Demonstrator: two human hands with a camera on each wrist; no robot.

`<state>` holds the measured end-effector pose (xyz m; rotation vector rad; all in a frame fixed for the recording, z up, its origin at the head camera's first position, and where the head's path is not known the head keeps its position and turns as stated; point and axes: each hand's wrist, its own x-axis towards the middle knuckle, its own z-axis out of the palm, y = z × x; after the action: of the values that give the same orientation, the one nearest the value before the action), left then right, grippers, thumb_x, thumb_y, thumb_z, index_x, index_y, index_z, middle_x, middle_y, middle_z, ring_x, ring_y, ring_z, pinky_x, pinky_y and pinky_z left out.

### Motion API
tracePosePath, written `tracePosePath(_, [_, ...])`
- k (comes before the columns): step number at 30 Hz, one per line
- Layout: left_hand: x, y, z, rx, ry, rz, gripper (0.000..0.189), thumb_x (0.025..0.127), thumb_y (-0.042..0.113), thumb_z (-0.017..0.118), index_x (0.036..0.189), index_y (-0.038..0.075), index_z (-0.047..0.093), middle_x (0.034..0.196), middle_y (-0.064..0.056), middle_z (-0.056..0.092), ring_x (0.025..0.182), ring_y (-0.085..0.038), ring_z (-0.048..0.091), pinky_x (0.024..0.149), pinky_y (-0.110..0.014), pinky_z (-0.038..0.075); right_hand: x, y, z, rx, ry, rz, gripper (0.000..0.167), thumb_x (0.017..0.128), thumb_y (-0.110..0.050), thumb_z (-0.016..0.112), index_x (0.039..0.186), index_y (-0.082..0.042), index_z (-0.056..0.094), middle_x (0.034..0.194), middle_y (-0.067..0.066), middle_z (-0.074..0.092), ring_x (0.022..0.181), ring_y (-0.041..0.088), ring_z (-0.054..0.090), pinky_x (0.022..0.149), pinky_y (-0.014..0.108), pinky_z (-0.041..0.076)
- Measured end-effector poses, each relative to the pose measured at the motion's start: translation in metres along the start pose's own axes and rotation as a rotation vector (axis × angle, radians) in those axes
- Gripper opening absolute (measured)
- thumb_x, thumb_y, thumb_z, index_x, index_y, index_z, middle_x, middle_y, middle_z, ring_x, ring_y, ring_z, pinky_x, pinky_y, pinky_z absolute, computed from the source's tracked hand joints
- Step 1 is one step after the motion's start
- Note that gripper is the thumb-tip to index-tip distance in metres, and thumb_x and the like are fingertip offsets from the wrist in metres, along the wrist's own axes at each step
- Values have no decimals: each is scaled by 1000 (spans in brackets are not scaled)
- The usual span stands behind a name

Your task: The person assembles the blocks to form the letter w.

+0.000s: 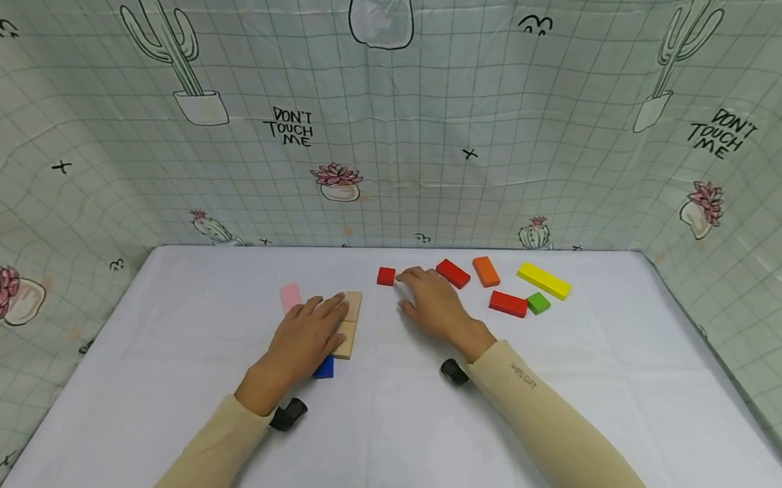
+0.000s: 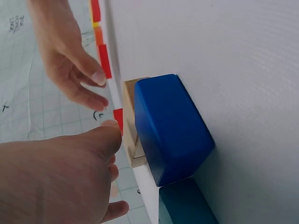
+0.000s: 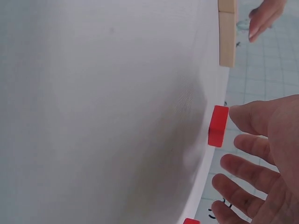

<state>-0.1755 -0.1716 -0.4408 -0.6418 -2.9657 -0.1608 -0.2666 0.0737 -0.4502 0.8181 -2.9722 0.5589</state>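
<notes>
We are finding tan wooden rectangles (image 1: 349,333) grouped, left hand (image 1: 307,338) seemingly loose. Red square block (image 1: 385,276) is lying apart, right hand (image 1: 434,305) empty.

Our wooden blocks (image 1: 350,325) end to end, small red block (image 1: 385,276) apart

We see two pale wooden blocks forming a straight strip, partly covered. At their near end we find a glossy blue block (image 1: 326,367), with a teal block (image 2: 187,201) just beside it. A pink block (image 1: 290,296) lies slanted to their left. The small red block shows a square top, beyond and right of the strip.
</notes>
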Motion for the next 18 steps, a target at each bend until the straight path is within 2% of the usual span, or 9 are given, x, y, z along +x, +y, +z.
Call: tracePosePath(18, [3, 3, 5, 24, -59, -3, 49, 108, 27, 63, 151, 6, 58, 160, -11, 52, 143, -39, 50, 114, -55, 43, 14, -3, 3, -18, -17, 20, 51, 102, -19, 72, 149, -4, 58, 151, 15, 57, 133, 35, 57, 116, 47, 46])
